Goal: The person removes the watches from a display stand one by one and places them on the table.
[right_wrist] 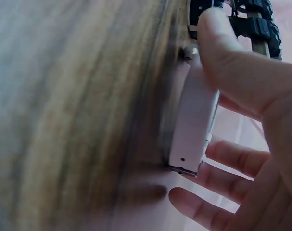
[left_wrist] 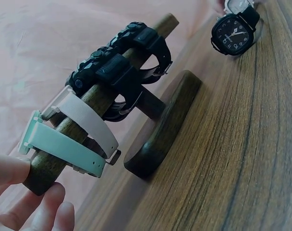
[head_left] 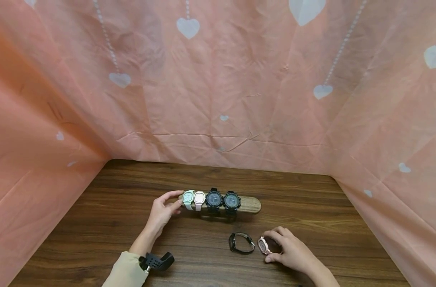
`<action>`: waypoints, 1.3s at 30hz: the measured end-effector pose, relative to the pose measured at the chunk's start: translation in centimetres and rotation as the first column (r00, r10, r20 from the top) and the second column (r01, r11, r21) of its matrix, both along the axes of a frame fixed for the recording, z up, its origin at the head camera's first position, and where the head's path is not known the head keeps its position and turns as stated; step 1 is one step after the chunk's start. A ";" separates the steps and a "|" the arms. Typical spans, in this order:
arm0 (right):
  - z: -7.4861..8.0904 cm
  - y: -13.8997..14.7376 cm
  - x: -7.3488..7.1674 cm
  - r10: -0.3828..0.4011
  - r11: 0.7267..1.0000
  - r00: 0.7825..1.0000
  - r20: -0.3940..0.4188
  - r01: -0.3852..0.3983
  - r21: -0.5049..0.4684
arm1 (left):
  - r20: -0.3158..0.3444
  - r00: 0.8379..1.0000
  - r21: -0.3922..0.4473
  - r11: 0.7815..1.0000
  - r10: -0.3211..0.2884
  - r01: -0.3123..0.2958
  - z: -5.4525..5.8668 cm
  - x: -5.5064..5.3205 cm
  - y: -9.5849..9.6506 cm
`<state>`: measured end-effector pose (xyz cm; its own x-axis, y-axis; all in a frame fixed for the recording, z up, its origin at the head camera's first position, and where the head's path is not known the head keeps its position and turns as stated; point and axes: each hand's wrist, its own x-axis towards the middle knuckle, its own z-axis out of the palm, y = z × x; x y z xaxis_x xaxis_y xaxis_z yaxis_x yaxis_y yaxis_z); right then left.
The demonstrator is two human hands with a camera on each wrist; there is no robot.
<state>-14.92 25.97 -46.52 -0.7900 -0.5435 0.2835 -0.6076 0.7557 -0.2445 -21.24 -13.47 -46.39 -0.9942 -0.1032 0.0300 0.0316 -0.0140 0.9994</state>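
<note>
With thumb and fingers, my left hand (head_left: 161,212) grips the left end of a wooden watch stand (head_left: 251,205). Strapped round its bar, from that end, are a mint green watch (head_left: 188,197), a pale pink watch (head_left: 199,198) and two black watches (head_left: 214,199). Lower right, my right hand (head_left: 291,250) holds another pale pink watch (head_left: 263,245) by its sides at the tabletop. In the right wrist view, the thumb lies against that watch's pink strap (right_wrist: 191,120), with fingers on the far side. Just left of it stands a black-strapped watch (head_left: 233,242) on its side.
The dark wooden table (head_left: 131,191) carries everything. A pink curtain (head_left: 218,79) with white hearts encloses its back and both sides. The stand's wooden base (left_wrist: 170,130) rests on the table under the bar. A black wrist device (head_left: 157,262) sits at the left sleeve.
</note>
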 end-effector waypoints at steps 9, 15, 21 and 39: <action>0.9 -0.3 -0.5 -0.079 0.991 0.985 0.150 0.094 -0.094 | -0.004 1.000 -0.004 1.000 -0.009 0.009 0.1 0.0 -0.1; 1.2 -0.9 -0.8 -0.141 0.968 0.981 0.133 0.165 -0.188 | 0.000 1.000 0.000 1.000 -0.012 0.012 0.1 0.0 -0.1; 1.5 -1.6 -1.2 -0.126 0.965 0.992 -0.008 0.121 -0.234 | 0.006 1.000 -0.008 1.000 -0.011 0.011 0.1 0.0 -0.2; 3.2 -3.3 -2.6 -0.010 0.958 0.951 -0.310 -0.080 -0.277 | 0.006 1.000 -0.004 1.000 -0.005 0.005 0.2 -0.1 -0.1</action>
